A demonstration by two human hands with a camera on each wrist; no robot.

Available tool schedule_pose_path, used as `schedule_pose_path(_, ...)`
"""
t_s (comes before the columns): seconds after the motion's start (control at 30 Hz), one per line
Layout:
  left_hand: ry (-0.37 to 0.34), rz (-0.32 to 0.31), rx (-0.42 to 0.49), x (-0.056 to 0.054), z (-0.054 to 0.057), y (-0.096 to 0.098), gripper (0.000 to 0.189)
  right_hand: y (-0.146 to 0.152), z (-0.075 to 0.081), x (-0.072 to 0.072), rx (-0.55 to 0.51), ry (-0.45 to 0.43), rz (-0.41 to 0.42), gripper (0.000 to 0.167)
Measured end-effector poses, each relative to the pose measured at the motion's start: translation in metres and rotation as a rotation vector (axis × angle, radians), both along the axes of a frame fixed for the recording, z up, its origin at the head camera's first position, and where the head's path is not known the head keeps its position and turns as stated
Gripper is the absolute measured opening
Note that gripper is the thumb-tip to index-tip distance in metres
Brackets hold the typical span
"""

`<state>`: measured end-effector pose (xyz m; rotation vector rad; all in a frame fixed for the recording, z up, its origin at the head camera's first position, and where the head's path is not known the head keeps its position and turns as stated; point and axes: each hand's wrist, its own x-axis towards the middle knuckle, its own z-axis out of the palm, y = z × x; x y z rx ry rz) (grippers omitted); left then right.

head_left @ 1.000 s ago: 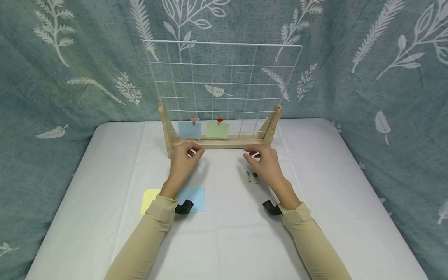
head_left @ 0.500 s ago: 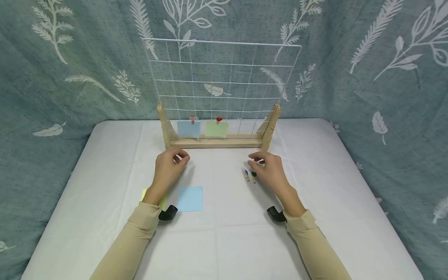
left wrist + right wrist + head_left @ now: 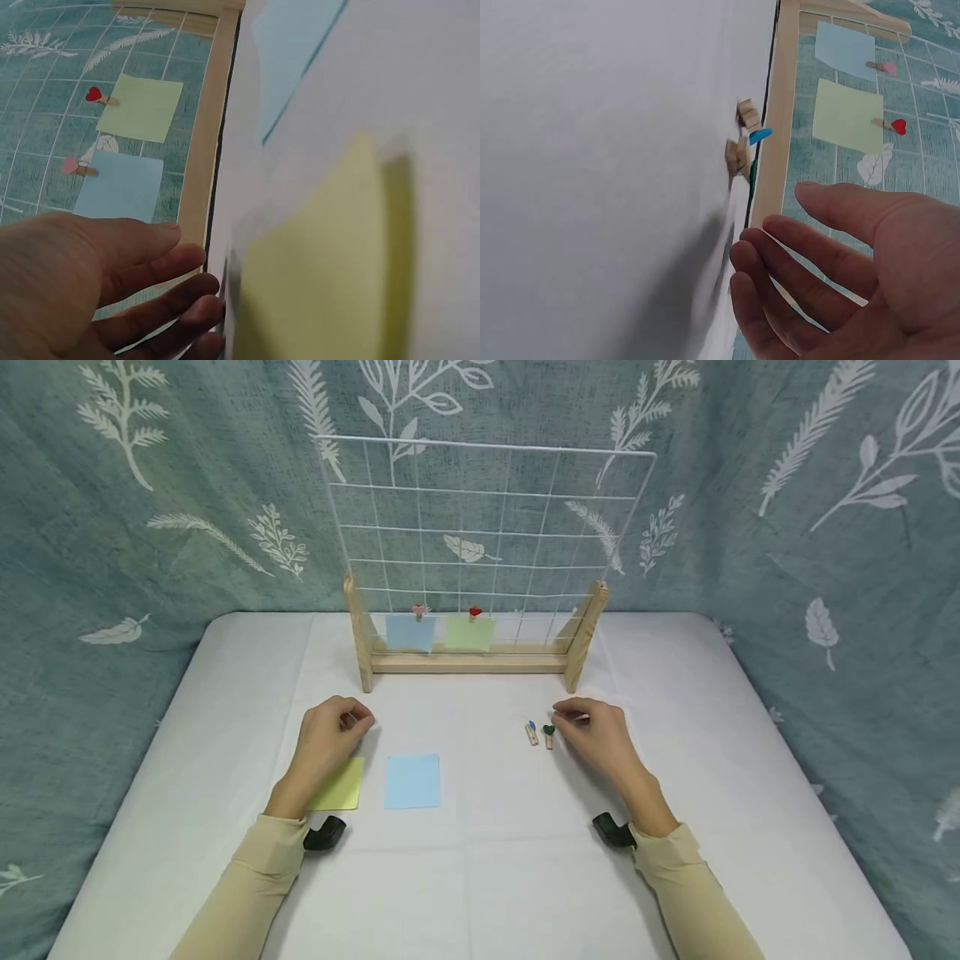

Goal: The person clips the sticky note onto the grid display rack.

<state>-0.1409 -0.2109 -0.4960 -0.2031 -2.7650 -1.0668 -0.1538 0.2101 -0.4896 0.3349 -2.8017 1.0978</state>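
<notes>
My left hand hovers with loosely bent fingers beyond the yellow sticky notes; the wrist covers part of them. In the left wrist view nothing lies between its thumb and fingers. A blue sticky note lies to its right. My right hand, likewise holding nothing, is beside two small wooden clothespins, one with a blue top and one with a dark green heart. On the wire grid hang a blue note by a pink-heart clothespin and a green note by a red-heart clothespin.
The grid stands upright in a wooden base toward the back of the white-covered table. A green leaf-patterned curtain closes off the back and both sides. Each wrist wears a black camera mount.
Both hands have drawn back from the grid base and spread apart, the left toward the yellow notes, the right slightly outward. The hung notes stay in place.
</notes>
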Motion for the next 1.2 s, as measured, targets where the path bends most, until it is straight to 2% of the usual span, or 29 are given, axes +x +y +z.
schedule_pose_path(0.27,-0.052,0.034,0.006,0.013,0.0,-0.016,0.007,0.009,-0.006,0.008,-0.013,-0.026,0.0,0.021)
schedule_pose_path(0.4,-0.09,0.023,-0.006,0.017,-0.002,-0.027,0.008,0.013,-0.011,0.014,-0.022,-0.033,-0.012,0.021)
schedule_pose_path(0.57,-0.095,0.011,-0.008,0.024,-0.001,-0.04,0.009,0.017,-0.011,0.017,-0.014,-0.028,-0.007,0.022)
schedule_pose_path(0.73,-0.09,-0.009,-0.027,0.028,0.002,-0.051,0.009,0.019,-0.009,0.019,-0.001,-0.014,0.01,0.023)
schedule_pose_path(0.87,-0.129,-0.019,-0.051,0.032,0.007,-0.062,0.008,0.02,-0.011,0.02,0.003,0.001,0.008,0.023)
schedule_pose_path(1.0,-0.208,-0.032,-0.057,0.036,0.012,-0.072,0.022,0.021,-0.014,0.02,0.004,0.014,0.003,0.023)
schedule_pose_path(1.13,-0.269,-0.045,-0.076,0.041,0.011,-0.079,0.043,0.018,-0.017,0.018,0.001,0.015,0.007,0.023)
schedule_pose_path(1.2,-0.283,-0.053,-0.094,0.044,0.009,-0.08,0.048,0.015,-0.018,0.016,-0.001,0.022,0.015,0.022)
